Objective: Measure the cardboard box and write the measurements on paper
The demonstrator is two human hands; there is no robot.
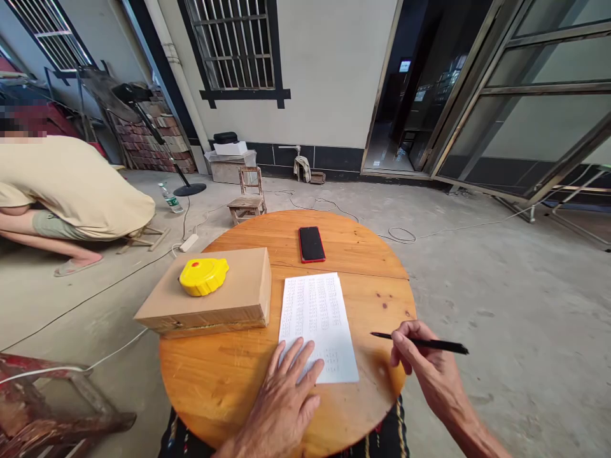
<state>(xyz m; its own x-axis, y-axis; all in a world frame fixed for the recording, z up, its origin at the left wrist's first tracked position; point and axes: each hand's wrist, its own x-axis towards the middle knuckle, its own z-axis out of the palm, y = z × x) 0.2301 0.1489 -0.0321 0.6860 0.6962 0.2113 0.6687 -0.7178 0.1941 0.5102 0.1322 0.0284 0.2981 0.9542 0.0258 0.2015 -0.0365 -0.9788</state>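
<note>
A white sheet of paper with columns of small handwritten marks lies on a round wooden table. My left hand rests flat across the sheet's lower left part, fingers spread, hiding some of the marks there. Off the sheet's right side, my right hand pinches a black pen. The pen is nearly level, its tip pointing left toward the paper without touching it.
Behind the paper lies a phone in a red case. A yellow tape measure sits on a cardboard box at the table's left. A person crouches farther left, near a water bottle and a small wooden chair. Cables cross the floor.
</note>
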